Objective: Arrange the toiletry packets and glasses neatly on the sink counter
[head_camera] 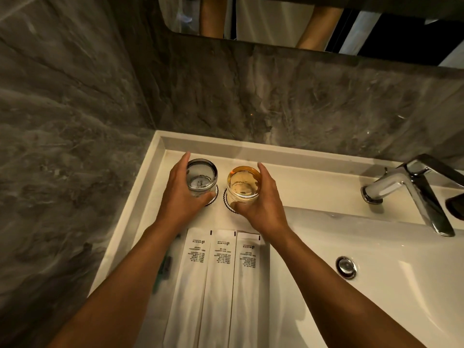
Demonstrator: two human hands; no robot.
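Observation:
Two tumblers stand upright side by side at the back left of the white sink counter. My left hand wraps the grey glass from its left. My right hand wraps the amber glass from its right. Each glass sits on a round paper coaster with a dark scalloped edge. In front of the glasses lie three long white toiletry packets, left, middle and right, side by side with printed text at their far ends.
The basin with its chrome drain opens to the right of the packets. A chrome faucet stands at the back right. Grey marble walls close in at left and behind, with a mirror above. A dark item peeks from under my left forearm.

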